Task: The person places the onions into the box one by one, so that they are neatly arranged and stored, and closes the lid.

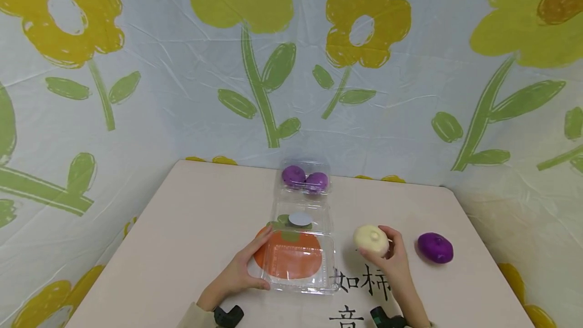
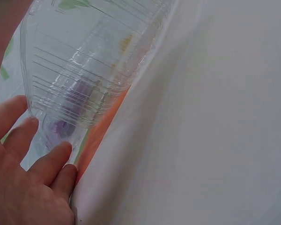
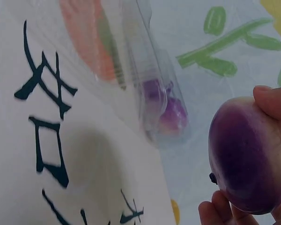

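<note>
A clear plastic container (image 1: 298,259) stands open, its near part over an orange fruit print. My left hand (image 1: 241,270) grips its left side, thumb at the near corner; in the left wrist view fingertips of the hand (image 2: 37,173) touch the clear plastic (image 2: 79,61). Two purple round pieces (image 1: 293,176) lie in the far compartment. Right of the container, my right hand (image 1: 393,262) holds a round piece (image 1: 370,239), pale from above. The right wrist view shows this piece (image 3: 246,154) purple on one side and cream on the other, between thumb and fingers.
Another purple round piece (image 1: 435,248) lies on the table (image 1: 196,216) to the right of my right hand. Dark characters (image 1: 348,282) are printed on the near surface. A flower-patterned cloth (image 1: 182,90) hangs behind and at both sides.
</note>
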### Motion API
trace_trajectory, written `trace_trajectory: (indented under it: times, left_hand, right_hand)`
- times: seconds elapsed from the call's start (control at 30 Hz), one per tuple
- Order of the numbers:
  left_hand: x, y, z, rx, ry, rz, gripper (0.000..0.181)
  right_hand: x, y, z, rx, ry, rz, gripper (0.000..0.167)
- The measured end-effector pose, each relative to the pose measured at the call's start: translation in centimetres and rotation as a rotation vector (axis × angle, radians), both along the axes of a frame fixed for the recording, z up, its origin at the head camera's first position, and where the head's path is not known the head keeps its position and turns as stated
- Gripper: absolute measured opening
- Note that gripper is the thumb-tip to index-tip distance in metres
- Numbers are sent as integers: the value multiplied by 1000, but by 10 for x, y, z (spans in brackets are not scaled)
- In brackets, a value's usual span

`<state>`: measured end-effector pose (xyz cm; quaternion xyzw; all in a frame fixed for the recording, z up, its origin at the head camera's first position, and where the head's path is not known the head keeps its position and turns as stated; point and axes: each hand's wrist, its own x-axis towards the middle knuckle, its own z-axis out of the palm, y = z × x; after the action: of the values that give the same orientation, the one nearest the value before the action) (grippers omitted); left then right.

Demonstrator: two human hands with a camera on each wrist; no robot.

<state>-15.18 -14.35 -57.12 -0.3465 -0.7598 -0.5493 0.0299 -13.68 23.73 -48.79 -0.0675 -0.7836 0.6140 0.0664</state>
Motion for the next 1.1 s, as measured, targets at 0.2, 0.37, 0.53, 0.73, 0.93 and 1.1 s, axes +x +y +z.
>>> trace_trajectory:
  times: [0.2,0.37,0.53,0.73,0.93,1.1]
  left_hand:
    - [-1,0,-3,2,15,-6,113]
    - [-1,1,-3,5,25,-9,113]
    - [-1,1,-3,-3,28,-6,113]
    - [-2,0,-3,-10,26,-6,113]
    - [-2,0,-3,-7,21,-10,113]
    - [-3,1,-3,-11,28,-9,112]
  right_hand:
    - [3,-15,7,-5,34,46,77]
    - [6,-30,15,-9,47,94,79]
    - [8,-44,17,-6,87,128,77]
    - [11,-61,15,-10,114,194,75]
    - [14,-78,10,-14,128,263,73]
    - [16,-94,3,-1,101,296,75]
